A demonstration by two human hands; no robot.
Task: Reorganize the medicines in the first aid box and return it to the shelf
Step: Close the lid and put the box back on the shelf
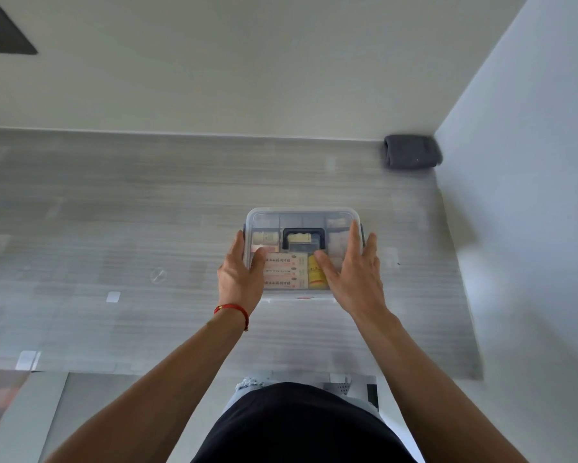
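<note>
A clear plastic first aid box (pixel 302 217) with a dark handle (pixel 303 238) on its closed lid sits on the grey wood-grain shelf surface (pixel 147 212). Through the lid I see pale medicine cartons (pixel 286 272) and a yellow packet (pixel 316 275). My left hand (pixel 239 272), with a red string at the wrist, grips the box's left side, thumb on the lid. My right hand (pixel 352 279) holds the right side, its thumb lying across the lid. Both hands cover the near corners.
A folded dark grey cloth (pixel 411 152) lies in the far right corner against the white back wall and the right side wall (pixel 531 195). Small clear stickers (pixel 113 296) dot the surface. The front edge runs near my waist.
</note>
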